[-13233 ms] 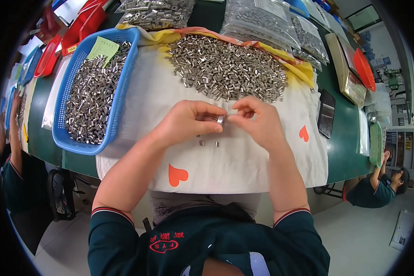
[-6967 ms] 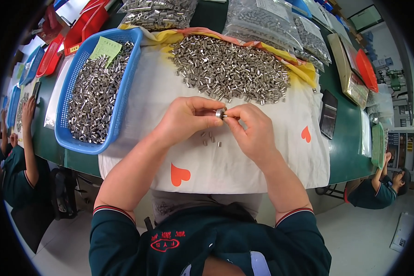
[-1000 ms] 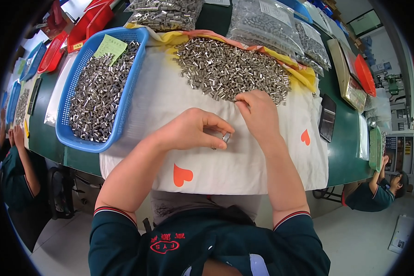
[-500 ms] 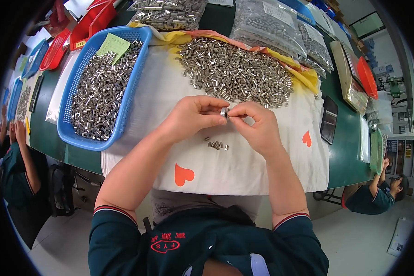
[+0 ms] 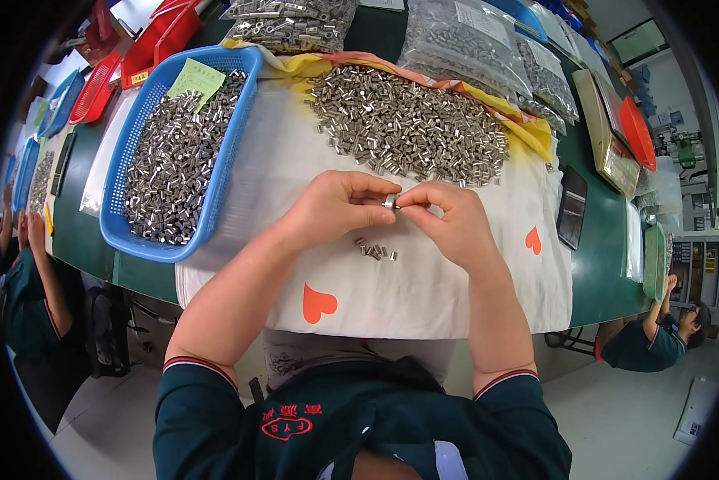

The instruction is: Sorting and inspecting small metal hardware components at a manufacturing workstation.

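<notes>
My left hand (image 5: 327,210) pinches the round metal piece (image 5: 389,202) at its fingertips; my right hand (image 5: 452,222) is at its right, grip unclear. Likely light, stiff, slippery: best held by the rim. Loose cylinders (image 5: 375,253) lie below my fingers

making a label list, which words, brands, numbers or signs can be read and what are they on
Shirt: red stitched lettering, part inside an oval; not copied out here.
Green note in the blue basket: writing too small to read.
White label on the clear bag: too small.
Yellow tag on the red bin: too small.
</notes>
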`<move>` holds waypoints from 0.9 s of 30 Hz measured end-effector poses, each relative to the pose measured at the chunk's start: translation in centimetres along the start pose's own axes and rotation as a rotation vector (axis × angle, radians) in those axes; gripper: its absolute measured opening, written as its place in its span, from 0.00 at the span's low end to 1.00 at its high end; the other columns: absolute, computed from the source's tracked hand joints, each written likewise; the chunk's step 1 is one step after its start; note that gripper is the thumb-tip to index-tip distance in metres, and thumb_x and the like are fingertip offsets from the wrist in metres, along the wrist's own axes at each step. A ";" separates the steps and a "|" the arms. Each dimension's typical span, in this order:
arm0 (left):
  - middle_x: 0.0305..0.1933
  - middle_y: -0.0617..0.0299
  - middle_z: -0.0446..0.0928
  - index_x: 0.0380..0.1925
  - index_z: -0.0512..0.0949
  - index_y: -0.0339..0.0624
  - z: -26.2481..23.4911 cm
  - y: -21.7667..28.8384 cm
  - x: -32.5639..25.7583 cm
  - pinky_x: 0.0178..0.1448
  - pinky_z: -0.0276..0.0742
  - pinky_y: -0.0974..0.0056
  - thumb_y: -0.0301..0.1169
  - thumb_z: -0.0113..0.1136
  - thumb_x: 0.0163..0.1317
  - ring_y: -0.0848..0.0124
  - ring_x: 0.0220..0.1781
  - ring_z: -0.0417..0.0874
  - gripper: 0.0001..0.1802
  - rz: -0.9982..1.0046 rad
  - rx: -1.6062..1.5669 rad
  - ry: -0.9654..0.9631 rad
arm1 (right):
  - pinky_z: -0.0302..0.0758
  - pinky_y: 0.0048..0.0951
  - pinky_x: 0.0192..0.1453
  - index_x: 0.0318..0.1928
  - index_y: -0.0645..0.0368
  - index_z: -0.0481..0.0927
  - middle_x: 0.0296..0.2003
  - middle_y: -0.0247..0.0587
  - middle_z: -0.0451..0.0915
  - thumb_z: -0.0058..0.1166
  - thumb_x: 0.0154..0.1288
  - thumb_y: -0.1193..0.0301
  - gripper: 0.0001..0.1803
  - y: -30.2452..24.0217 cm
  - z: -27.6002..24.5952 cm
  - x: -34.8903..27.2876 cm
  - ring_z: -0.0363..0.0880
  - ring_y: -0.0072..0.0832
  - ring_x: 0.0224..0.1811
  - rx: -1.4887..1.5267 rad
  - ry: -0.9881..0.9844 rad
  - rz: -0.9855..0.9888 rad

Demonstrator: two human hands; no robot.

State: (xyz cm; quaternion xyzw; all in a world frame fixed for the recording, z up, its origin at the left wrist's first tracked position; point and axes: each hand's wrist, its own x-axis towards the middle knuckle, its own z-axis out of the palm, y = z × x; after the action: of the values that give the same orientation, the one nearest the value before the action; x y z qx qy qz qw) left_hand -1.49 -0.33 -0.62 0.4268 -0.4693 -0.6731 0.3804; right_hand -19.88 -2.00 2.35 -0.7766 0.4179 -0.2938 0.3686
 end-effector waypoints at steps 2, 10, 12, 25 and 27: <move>0.36 0.62 0.77 0.44 0.74 0.32 0.1 -0.1 -0.1 0.42 0.73 0.75 0.23 0.63 0.50 0.79 0.37 0.76 0.19 -0.006 -0.009 -0.022 | 0.71 0.24 0.30 0.30 0.61 0.77 0.25 0.35 0.77 0.55 0.50 0.76 0.05 0.3 -0.5 0.0 0.74 0.24 0.27 0.060 -0.054 0.094; 0.34 0.64 0.78 0.41 0.76 0.35 0.5 0.8 -0.7 0.41 0.73 0.74 0.24 0.65 0.48 0.81 0.35 0.76 0.18 -0.032 0.188 -0.159 | 0.69 0.28 0.33 0.30 0.59 0.76 0.24 0.37 0.74 0.54 0.50 0.74 0.05 3.5 1.0 1.6 0.72 0.29 0.27 -0.403 0.170 -0.082; 0.34 0.65 0.78 0.42 0.76 0.35 0.5 0.9 -0.8 0.39 0.73 0.75 0.22 0.64 0.48 0.81 0.35 0.75 0.18 -0.023 0.188 -0.143 | 0.70 0.31 0.35 0.27 0.59 0.76 0.24 0.38 0.75 0.54 0.50 0.73 0.04 3.2 2.1 1.8 0.73 0.33 0.29 -0.475 0.179 -0.062; 0.37 0.62 0.77 0.45 0.73 0.33 -0.1 0.5 -0.1 0.43 0.73 0.75 0.21 0.60 0.51 0.80 0.38 0.76 0.18 -0.015 -0.047 0.019 | 0.72 0.26 0.34 0.26 0.61 0.75 0.25 0.38 0.76 0.53 0.48 0.77 0.03 0.9 0.4 0.4 0.75 0.27 0.29 0.050 0.080 0.179; 0.38 0.62 0.77 0.45 0.73 0.33 -0.1 0.5 -0.1 0.44 0.73 0.75 0.21 0.60 0.51 0.79 0.39 0.76 0.18 -0.030 -0.050 0.047 | 0.71 0.22 0.35 0.28 0.61 0.76 0.25 0.35 0.76 0.54 0.49 0.78 0.03 0.0 0.1 0.1 0.74 0.22 0.29 0.141 0.028 0.171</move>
State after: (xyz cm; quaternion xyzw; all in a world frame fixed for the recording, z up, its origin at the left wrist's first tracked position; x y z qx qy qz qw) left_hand -1.31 -0.43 -0.18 0.4397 -0.4368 -0.6799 0.3918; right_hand -19.76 -2.06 2.27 -0.7062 0.4659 -0.3006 0.4402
